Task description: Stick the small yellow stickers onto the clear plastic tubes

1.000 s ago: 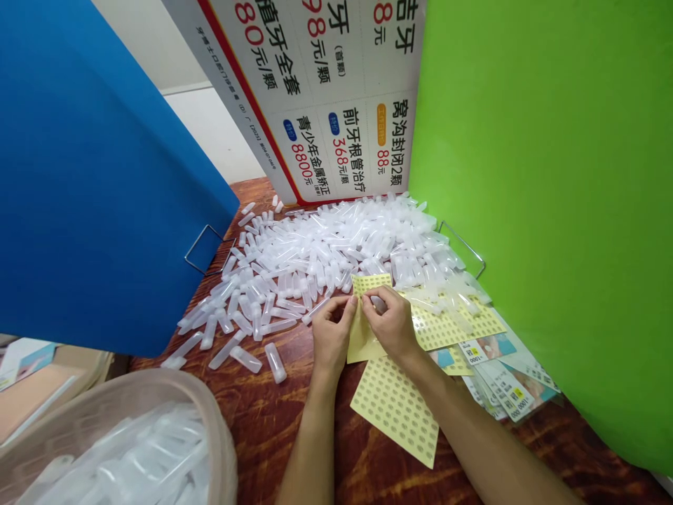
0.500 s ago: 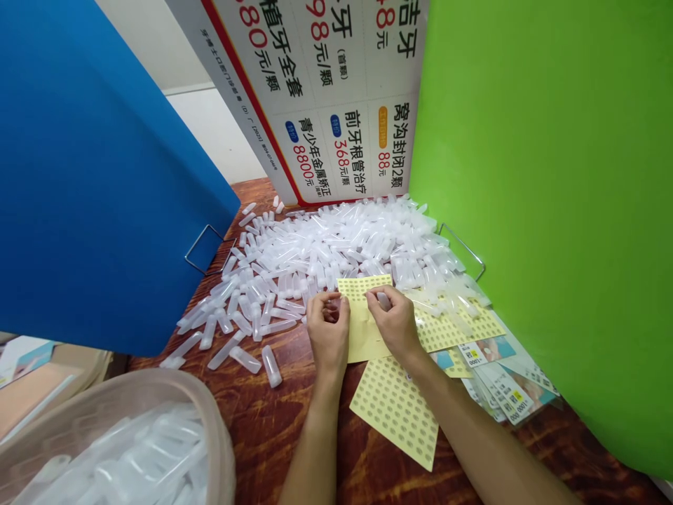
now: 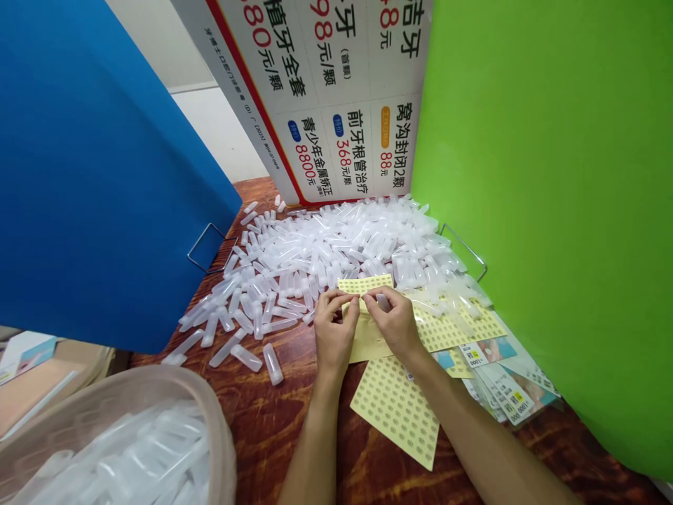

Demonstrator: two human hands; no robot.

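In the head view, holding thumb and forefinger of the left hand [image 3: 335, 326] close together over a yellow label sheet [image 3: 362, 345], too small to tell what is pinched. Gripping a translucent tube [image 3: 383, 303] in the curled right hand [image 3: 394, 326], just beside. Showing a second sheet [image 3: 392, 417] nearer on the worktop [image 3: 273, 435], tube heap [image 3: 341, 238] beyond, tube-filled basket [image 3: 223, 428] at left.

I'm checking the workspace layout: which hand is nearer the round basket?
Left. The left hand is ahead and to the right of the basket; the right hand is farther off, past the left hand.
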